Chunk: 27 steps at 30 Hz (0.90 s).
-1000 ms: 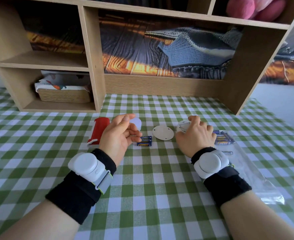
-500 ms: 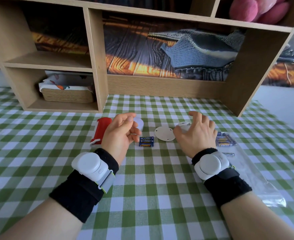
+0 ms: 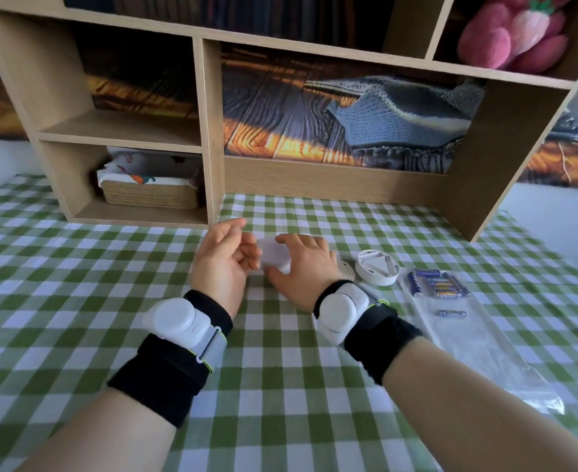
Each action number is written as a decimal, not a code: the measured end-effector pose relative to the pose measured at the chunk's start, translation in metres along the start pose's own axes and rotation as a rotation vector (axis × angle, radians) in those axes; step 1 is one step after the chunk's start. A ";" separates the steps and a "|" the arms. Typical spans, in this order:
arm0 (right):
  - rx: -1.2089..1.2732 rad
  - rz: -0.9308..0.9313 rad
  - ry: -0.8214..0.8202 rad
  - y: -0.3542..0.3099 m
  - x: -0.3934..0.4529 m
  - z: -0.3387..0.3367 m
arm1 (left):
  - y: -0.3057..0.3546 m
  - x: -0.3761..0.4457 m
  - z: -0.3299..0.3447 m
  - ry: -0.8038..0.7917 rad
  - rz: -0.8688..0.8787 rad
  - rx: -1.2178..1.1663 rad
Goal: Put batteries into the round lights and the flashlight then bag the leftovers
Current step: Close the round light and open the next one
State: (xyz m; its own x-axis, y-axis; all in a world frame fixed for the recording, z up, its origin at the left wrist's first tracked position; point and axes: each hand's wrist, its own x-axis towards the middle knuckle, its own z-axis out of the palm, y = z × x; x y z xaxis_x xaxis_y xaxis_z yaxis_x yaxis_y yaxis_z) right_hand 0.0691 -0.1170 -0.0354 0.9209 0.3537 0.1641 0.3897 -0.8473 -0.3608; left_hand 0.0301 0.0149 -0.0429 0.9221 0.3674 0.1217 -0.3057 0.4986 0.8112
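Now both hands meet over a round light that sits on the checked desk, just in front of the shelf unit. The right hand curls its grip around the light's near and right edge; the left hand is beside it with fingers loosely bent, and whether they touch the light cannot be told through the blur. A second round light lies open-side up, just right of the right wrist, its battery bay showing. Loose batteries lie on the near end of a clear bag, well to the right.

Judging from this, the step is opening this light. It would go best with one hand holding the base steady while the other twists the cover, keeping the loosened cover within reach of the batteries.
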 end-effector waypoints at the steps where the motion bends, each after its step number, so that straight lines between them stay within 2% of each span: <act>1: 0.004 0.019 -0.004 -0.005 0.005 0.003 | 0.000 0.000 0.000 0.003 0.003 0.002; 6: -0.011 0.068 -0.017 -0.009 0.018 0.009 | -0.003 -0.002 0.001 -0.018 -0.012 -0.026; 11: 0.176 0.020 0.037 0.000 0.005 0.005 | -0.006 -0.005 0.003 -0.038 -0.020 -0.056; 14: 0.307 0.001 0.094 0.009 -0.010 -0.003 | -0.010 -0.006 0.005 -0.055 -0.008 0.098; 17: 0.327 -0.096 0.172 0.021 -0.022 -0.012 | -0.013 -0.009 0.004 -0.087 0.029 0.344; 21: 0.327 -0.180 0.142 0.030 -0.032 -0.020 | -0.016 -0.015 0.008 -0.195 0.012 0.597; 24: 0.331 -0.230 0.165 0.034 -0.041 -0.019 | -0.019 -0.019 0.011 -0.284 -0.042 0.638; 27: 0.416 -0.242 0.221 0.038 -0.045 -0.015 | -0.020 -0.020 0.010 -0.310 -0.092 0.573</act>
State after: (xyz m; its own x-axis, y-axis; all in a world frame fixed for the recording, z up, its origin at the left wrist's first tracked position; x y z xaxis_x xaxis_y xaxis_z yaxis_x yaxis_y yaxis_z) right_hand 0.0427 -0.1711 -0.0425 0.7973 0.3894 0.4612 0.6036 -0.5073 -0.6151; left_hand 0.0198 -0.0103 -0.0561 0.9902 0.0570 0.1276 -0.1271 -0.0113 0.9918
